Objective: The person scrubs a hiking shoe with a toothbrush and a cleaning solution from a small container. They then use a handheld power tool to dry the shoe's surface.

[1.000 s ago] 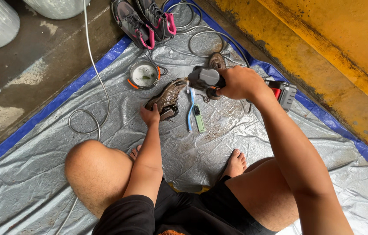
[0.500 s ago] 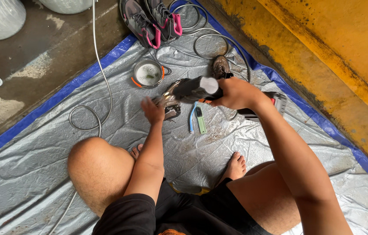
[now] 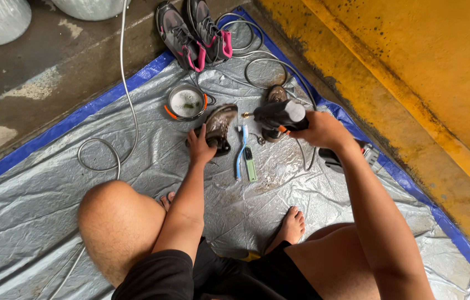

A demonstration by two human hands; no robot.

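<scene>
My left hand (image 3: 200, 148) grips the heel end of a muddy brown shoe (image 3: 221, 123) that lies tipped on the wet silver tarp (image 3: 40, 194). My right hand (image 3: 324, 130) holds a black spray gun (image 3: 277, 115) with an orange trigger, its brass nozzle aimed left at the shoe from a short gap. A second muddy shoe (image 3: 274, 94) lies just behind the gun. Between my hands lie a blue toothbrush (image 3: 240, 150) and a green brush (image 3: 250, 163).
A round bowl (image 3: 185, 103) with an orange rim holds soapy water beside the shoe. A grey and pink pair of sneakers (image 3: 193, 30) stands at the tarp's far edge. Grey hose (image 3: 124, 83) loops across the tarp. A yellow wall (image 3: 424, 72) rises on the right. My bare feet rest on the tarp.
My right hand has swung the spray gun so its nozzle points left at the shoe. My left hand has kept its hold on the shoe.
</scene>
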